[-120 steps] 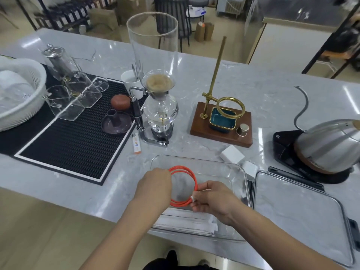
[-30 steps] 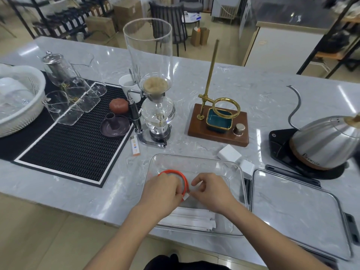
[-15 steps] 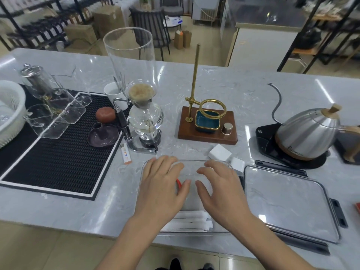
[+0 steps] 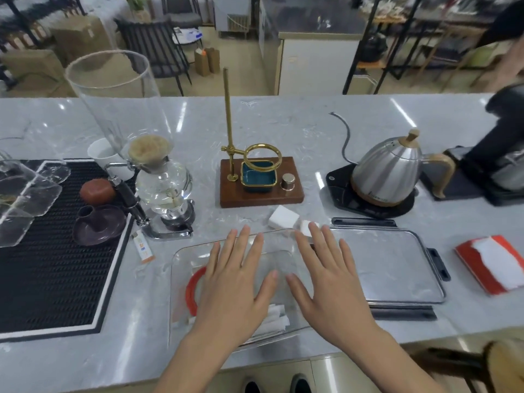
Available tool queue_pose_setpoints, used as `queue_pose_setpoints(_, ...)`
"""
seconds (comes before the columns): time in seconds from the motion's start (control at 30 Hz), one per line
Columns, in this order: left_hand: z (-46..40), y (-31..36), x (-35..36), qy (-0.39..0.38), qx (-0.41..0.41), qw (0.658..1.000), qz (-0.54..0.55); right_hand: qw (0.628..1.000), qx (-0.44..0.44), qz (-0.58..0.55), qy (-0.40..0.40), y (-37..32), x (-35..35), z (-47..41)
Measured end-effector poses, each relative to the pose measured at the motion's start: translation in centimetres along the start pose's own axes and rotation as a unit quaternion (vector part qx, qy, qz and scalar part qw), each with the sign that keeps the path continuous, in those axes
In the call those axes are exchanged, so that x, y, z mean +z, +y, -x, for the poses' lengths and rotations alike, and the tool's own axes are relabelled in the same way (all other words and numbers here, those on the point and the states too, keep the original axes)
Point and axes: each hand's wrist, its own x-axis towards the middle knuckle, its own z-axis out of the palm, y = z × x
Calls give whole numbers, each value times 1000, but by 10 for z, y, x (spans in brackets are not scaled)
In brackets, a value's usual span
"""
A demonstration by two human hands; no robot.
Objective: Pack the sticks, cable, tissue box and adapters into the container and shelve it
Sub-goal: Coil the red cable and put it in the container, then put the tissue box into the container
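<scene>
A clear plastic container (image 4: 177, 268) stands at the counter's near edge. Inside it lie a coiled orange cable (image 4: 191, 290), mostly under my left hand, and several white paper-wrapped sticks (image 4: 276, 317). My left hand (image 4: 236, 290) and my right hand (image 4: 326, 282) hover flat over the container with fingers spread and hold nothing. Two white adapters (image 4: 283, 217) sit on the counter just beyond the container; the tips of my right fingers partly cover the smaller one (image 4: 305, 226). A red and white tissue box (image 4: 492, 263) lies at the far right. The container's lid (image 4: 391, 265) lies between them.
A glass siphon coffee maker (image 4: 158, 177) and black mat (image 4: 54, 256) with glassware are at the left. A brass stand on a wooden base (image 4: 261, 191) stands behind the adapters. A steel kettle (image 4: 387, 174) sits at back right. A small sachet (image 4: 143, 248) lies by the mat.
Both hands have let go of the orange cable, which now lies in the container, and opened flat above it. The view has swung right, so the tissue box has come into sight.
</scene>
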Motion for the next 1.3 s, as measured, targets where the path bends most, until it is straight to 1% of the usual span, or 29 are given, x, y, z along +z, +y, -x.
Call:
queue_pose_setpoints(0.3,-11,37,12,-10,49,996,75,996,76,-32,28,33,-12,30)
queue_pose_setpoints(0.5,-26,84,25,-26,78,991,106,990,114,-52,60,76,-26,46)
queue_pose_setpoints(0.73,-43,149,48,-34,83,985,148,986,137,-72,67,134,-45,64)
queue_pose_setpoints(0.97,-60,205,77,-51,96,979,171,980,159,-98,66,191,-57,76)
queue_pose_setpoints(1.17,-77,246,104,-52,119,978,165,975,182,-104,67,239,-66,89)
queue_pose_setpoints(1.3,-89,271,119,-71,140,974,161,969,204,-119,70,269,-72,98)
